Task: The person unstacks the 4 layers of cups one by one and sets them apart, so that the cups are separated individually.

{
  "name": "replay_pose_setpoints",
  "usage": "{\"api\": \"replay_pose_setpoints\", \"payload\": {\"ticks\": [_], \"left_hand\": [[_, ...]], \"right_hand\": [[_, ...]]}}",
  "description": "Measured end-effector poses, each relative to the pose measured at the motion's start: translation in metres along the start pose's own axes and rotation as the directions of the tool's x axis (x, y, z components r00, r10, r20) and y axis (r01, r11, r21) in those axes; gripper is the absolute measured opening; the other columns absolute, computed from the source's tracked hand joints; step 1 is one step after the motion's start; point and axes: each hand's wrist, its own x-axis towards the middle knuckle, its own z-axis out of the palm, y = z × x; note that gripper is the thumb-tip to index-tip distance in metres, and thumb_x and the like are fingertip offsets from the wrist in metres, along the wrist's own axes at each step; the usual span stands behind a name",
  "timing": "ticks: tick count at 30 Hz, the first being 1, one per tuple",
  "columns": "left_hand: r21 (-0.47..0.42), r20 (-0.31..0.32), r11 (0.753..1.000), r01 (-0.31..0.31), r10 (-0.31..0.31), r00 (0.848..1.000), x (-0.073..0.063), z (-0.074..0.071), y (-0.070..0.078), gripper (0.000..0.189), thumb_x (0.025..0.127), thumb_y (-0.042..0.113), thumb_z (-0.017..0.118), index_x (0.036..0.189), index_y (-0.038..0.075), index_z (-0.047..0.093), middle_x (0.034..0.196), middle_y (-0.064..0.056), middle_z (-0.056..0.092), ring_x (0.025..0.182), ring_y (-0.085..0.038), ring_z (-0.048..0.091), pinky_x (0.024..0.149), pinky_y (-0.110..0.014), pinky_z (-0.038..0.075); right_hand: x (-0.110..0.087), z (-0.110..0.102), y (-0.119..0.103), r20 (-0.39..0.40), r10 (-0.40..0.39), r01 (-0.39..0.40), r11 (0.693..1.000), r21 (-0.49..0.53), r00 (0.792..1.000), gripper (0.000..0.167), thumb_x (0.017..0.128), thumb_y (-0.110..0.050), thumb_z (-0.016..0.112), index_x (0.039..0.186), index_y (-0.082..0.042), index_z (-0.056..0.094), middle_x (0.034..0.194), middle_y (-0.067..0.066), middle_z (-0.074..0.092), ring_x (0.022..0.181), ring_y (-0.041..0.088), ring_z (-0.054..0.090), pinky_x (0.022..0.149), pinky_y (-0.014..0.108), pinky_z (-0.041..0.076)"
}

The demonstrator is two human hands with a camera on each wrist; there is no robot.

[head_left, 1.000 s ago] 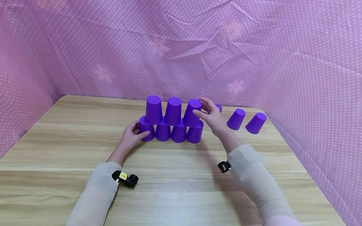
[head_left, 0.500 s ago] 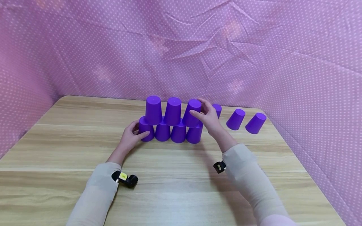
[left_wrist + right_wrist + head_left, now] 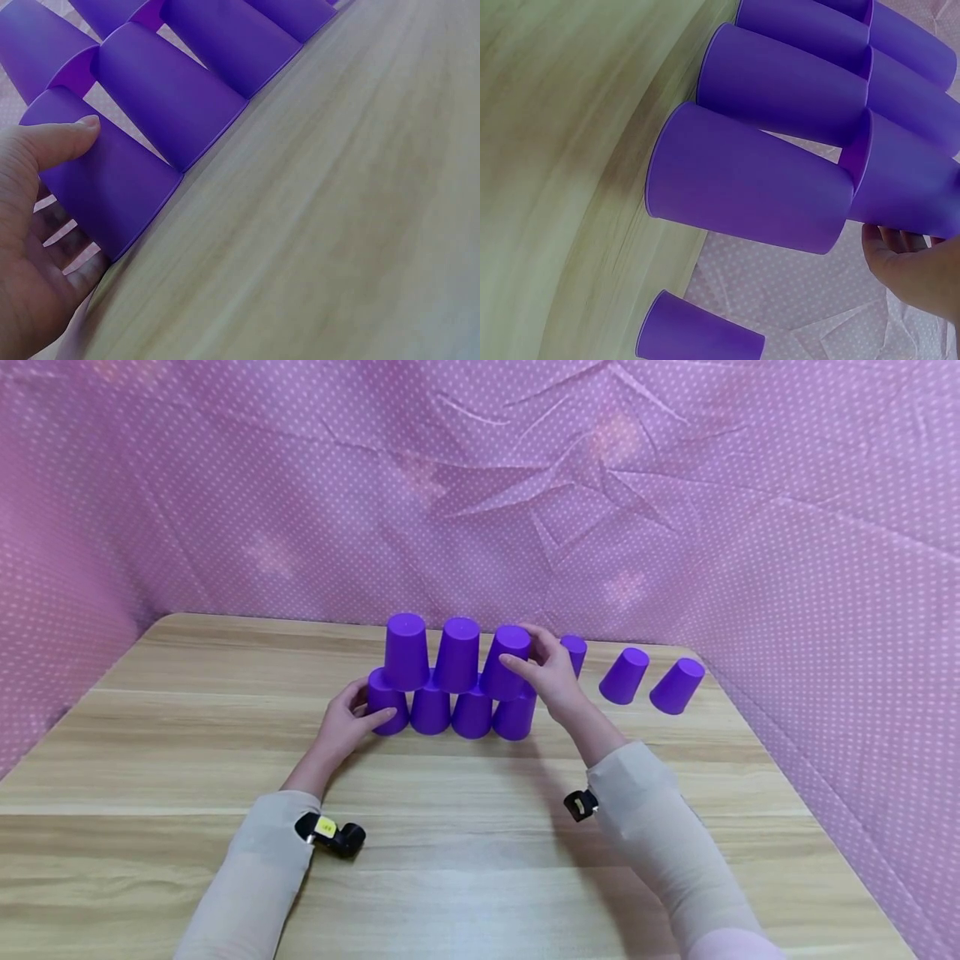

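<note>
Here, mid-frame, we note right hand (image 3: 555, 677) pinching top-right cup (image 3: 500, 682) between thumb and fingers, left hand (image 3: 344, 725) gripping bottom-left cup (image 3: 386, 697).

The space is enclosed at the back and on both sides by pink-lilac, white-dotted fabric sheeting (image 3: 300, 485). Its back stretch is crossed by sharp creases (image 3: 558, 485) and dappled with blurred, warmer pink patches (image 3: 618, 437). A pale, wood-grained bench with rounded far corners (image 3: 150, 743) is lit by a soft whitish sheen (image 3: 465, 893) towards its front.

10 purple cups (image 3: 457, 656); pale-brown wood-grained table (image 3: 187, 735); white-dotted pink cloth (image 3: 480, 485); light grey sleeves (image 3: 258, 860).
</note>
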Motion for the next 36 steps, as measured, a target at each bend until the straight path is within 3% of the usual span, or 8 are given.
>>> {"api": "replay_pose_setpoints", "payload": {"ticks": [10, 25, 36], "left_hand": [[0.018, -0.003, 1.0, 0.015, -0.015, 1.0, -0.001, -0.001, 0.0, 0.055, 0.078, 0.002, 0.061, 0.125, -0.008, 0.034, 0.118, -0.029, 0.041, 0.11, -0.037, 0.037, 0.096, -0.045, 0.028], [0.029, -0.005, 0.999, 0.029, -0.029, 1.0, -0.004, 0.001, -0.001, 0.055, 0.078, 0.003, 0.061, 0.125, -0.007, 0.034, 0.118, -0.028, 0.041, 0.11, -0.036, 0.037, 0.096, -0.044, 0.028], [0.024, -0.004, 1.0, 0.02, -0.02, 1.0, -0.005, 0.003, 0.002, 0.055, 0.078, 0.003, 0.061, 0.125, -0.008, 0.034, 0.118, -0.028, 0.041, 0.11, -0.036, 0.037, 0.096, -0.044, 0.028]], "right_hand": [[-0.014, -0.007, -0.005, 0.013, -0.046, 0.046, 0.999, 0.014, 0.999, 0.049, 0.075, 0.001, 0.063, 0.12, 0.0, 0.045, 0.105, 0.016, 0.054, 0.093, 0.019, 0.051, 0.082, 0.031, 0.043], [-0.045, -0.039, -0.007, 0.045, -0.052, 0.053, 0.999, -0.004, 0.998, 0.049, 0.076, 0.003, 0.061, 0.121, 0.002, 0.042, 0.106, 0.014, 0.053, 0.095, 0.016, 0.051, 0.085, 0.03, 0.042], [-0.064, -0.07, 0.0, 0.034, -0.078, 0.078, 0.997, 0.012, 0.996, 0.05, 0.075, 0.009, 0.058, 0.12, 0.007, 0.039, 0.101, -0.001, 0.054, 0.096, 0.013, 0.05, 0.085, 0.025, 0.041]]}}
